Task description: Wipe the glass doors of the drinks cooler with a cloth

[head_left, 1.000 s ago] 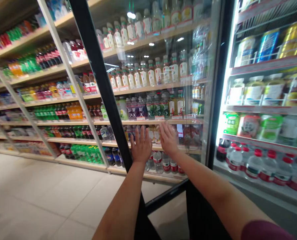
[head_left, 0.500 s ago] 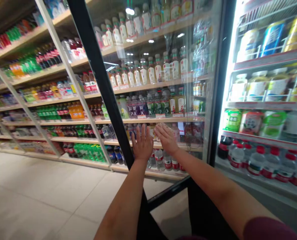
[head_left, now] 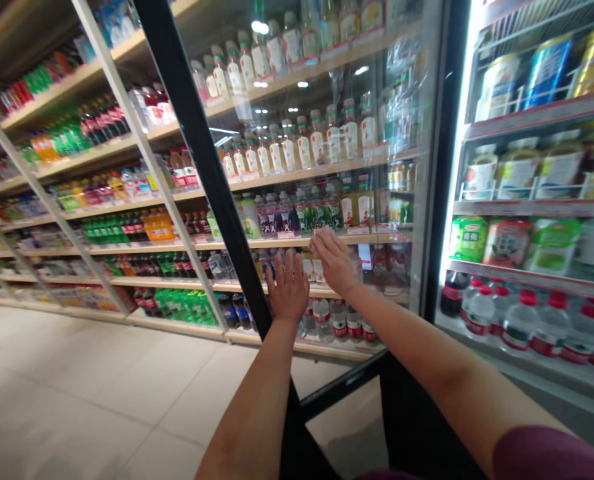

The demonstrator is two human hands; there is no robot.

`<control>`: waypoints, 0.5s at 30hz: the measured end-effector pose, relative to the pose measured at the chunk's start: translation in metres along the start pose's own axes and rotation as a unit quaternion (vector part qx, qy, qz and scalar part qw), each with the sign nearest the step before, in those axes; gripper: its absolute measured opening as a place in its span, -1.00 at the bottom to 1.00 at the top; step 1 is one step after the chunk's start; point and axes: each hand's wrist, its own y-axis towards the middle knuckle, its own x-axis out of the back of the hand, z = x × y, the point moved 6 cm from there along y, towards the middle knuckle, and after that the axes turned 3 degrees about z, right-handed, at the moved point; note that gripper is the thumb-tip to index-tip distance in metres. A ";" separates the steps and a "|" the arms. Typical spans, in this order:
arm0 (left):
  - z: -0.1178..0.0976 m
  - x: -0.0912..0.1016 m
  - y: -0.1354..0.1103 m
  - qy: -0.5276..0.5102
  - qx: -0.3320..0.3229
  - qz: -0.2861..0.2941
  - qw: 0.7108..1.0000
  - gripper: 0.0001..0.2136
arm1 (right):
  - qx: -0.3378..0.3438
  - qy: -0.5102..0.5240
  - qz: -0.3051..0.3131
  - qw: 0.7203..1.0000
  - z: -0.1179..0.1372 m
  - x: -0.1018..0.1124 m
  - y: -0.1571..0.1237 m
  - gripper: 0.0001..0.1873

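Note:
A glass cooler door (head_left: pixel 297 93) in a black frame stands swung open before me. My left hand (head_left: pixel 289 290) lies flat on the lower part of its glass, close to the black frame edge, fingers spread and holding nothing. Just right of it and higher, my right hand (head_left: pixel 335 263) presses on the same pane with its fingers together. Something pale shows at those fingertips, too indistinct to name. Whatever lies under the right palm is hidden.
Wooden shelves (head_left: pixel 109 245) of bottled drinks run along the left and behind the glass. At right, the lit cooler (head_left: pixel 531 208) holds cans, cartons and red-capped water bottles (head_left: pixel 519 323). Pale floor tiles (head_left: pixel 101 400) spread at lower left.
My right hand has slid a little upward on the glass. The left hand stays flat in nearly the same place on the pane. The view has shifted slightly.

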 end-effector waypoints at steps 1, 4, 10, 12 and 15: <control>0.000 0.000 0.000 0.003 -0.001 -0.001 1.000 -0.46 | -0.023 0.004 -0.016 1.000 -0.005 0.003 0.005 -0.49; 0.000 0.000 -0.001 0.006 0.000 0.001 1.000 -0.46 | -0.042 0.016 -0.022 0.999 -0.007 0.006 0.003 -0.47; 0.000 -0.001 0.000 -0.006 0.007 0.015 1.000 -0.48 | 0.024 0.023 0.034 0.999 -0.002 0.001 -0.010 -0.51; 0.000 -0.001 0.000 -0.008 0.009 0.021 1.000 -0.48 | 0.008 0.026 0.009 1.000 -0.010 0.005 0.002 -0.51; 0.001 -0.001 0.001 -0.011 0.015 0.025 1.000 -0.48 | -0.021 0.023 -0.026 0.999 -0.015 0.009 0.008 -0.48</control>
